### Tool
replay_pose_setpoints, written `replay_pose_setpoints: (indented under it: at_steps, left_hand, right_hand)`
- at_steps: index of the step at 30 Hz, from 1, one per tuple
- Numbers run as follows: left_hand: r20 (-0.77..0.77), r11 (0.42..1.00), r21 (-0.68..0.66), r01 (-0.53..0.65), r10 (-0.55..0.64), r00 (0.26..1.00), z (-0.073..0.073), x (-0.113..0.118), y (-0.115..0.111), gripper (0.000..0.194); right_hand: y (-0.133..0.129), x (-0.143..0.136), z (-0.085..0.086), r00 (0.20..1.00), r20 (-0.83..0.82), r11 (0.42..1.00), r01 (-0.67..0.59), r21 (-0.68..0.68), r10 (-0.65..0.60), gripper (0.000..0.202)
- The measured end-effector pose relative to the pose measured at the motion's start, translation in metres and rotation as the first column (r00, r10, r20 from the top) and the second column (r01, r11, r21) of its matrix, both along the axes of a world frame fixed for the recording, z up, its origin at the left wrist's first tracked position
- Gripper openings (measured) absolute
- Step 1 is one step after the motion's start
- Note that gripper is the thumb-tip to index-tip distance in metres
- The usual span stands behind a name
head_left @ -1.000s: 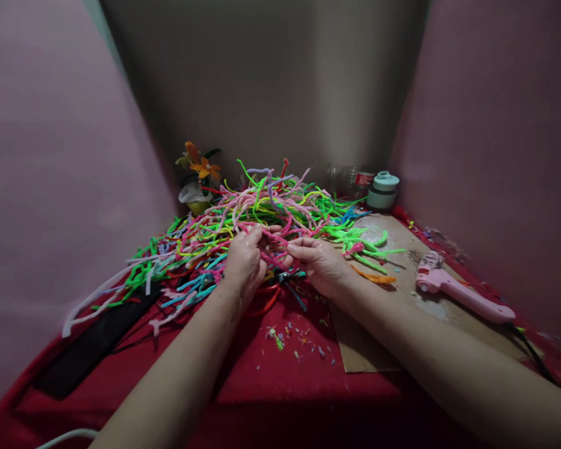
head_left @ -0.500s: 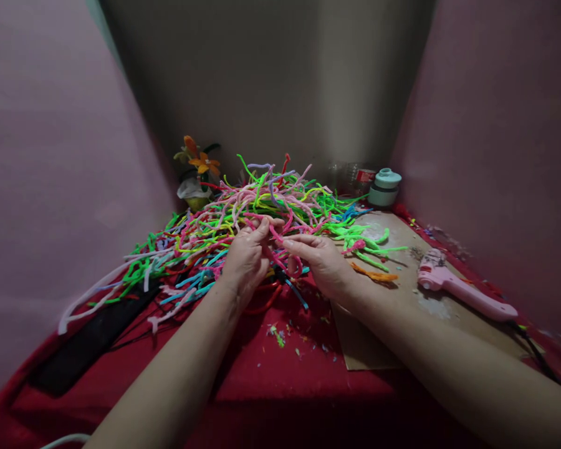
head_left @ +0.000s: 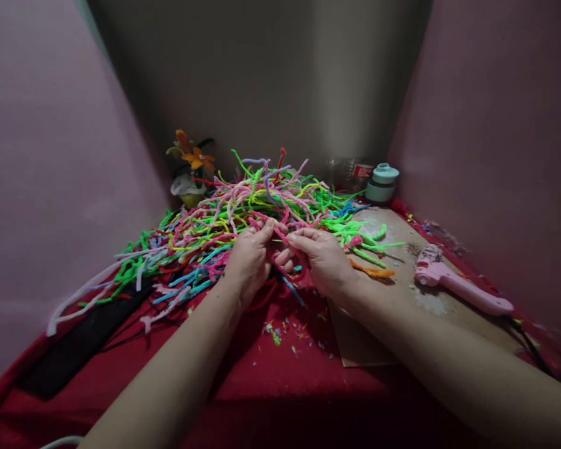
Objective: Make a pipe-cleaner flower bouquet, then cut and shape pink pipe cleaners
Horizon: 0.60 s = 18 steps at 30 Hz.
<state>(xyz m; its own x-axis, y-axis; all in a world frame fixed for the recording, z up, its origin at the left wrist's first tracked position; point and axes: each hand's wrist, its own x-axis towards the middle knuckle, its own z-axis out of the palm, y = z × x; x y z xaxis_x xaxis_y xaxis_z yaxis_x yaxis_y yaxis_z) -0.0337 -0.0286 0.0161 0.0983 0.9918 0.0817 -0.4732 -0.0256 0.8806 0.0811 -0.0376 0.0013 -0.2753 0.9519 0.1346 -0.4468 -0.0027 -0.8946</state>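
Between my two hands is a bright pink pipe cleaner [head_left: 281, 235], bent and looped. My left hand [head_left: 252, 255] pinches it between thumb and fingers. Close beside it, my right hand [head_left: 321, 259] grips another stretch of the same pink stem between thumb and forefinger. Part of the stem hangs below the fingers, and its ends are partly hidden by them. Right behind the hands rises a big tangled heap of pipe cleaners [head_left: 262, 196] in green, pink, yellow, lilac, blue and red.
A pink hot glue gun [head_left: 462, 287] lies on a cardboard sheet [head_left: 369, 349] at the right. Orange pipe-cleaner flowers [head_left: 199, 159] stand back left. A mint-lidded jar [head_left: 382, 184] stands back right. Fuzz scraps [head_left: 275, 337] dot the red cloth [head_left: 262, 380]. A black flat object [head_left: 75, 349] lies left.
My right hand's fingers have curled in closer on the pink pipe cleaner, near the left thumb. The whole view has shifted slightly; the heap and the other things stay put.
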Motion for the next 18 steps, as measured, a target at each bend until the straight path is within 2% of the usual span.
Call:
replay_pose_setpoints:
  at_steps: [7, 11, 14, 18]
  left_hand:
    - [-0.084, 0.998, 0.057, 0.019, -0.014, 0.996, 0.004, -0.003, -0.004, 0.021]
    - [-0.151, 0.992, 0.125, -0.037, 0.056, 0.987, 0.004, -0.003, -0.006, 0.019]
    - [-0.19, 0.99, 0.138, -0.001, 0.027, 0.981, 0.003, -0.002, -0.009, 0.019]
    - [-0.229, 0.981, 0.187, 0.053, -0.009, 0.973, 0.004, -0.004, -0.011, 0.016]
  right_hand:
    - [0.005, 0.001, 0.001, 0.992, -0.02, 0.987, 0.127, 0.094, -0.126, 0.016]
    - [0.005, 0.001, 0.002, 0.992, -0.072, 0.995, 0.102, -0.002, -0.102, 0.015]
    - [0.002, 0.0, 0.004, 0.991, -0.116, 0.996, 0.051, -0.071, -0.059, 0.013]
    - [-0.001, -0.002, 0.008, 0.98, -0.173, 0.989, 0.076, -0.125, -0.097, 0.013]
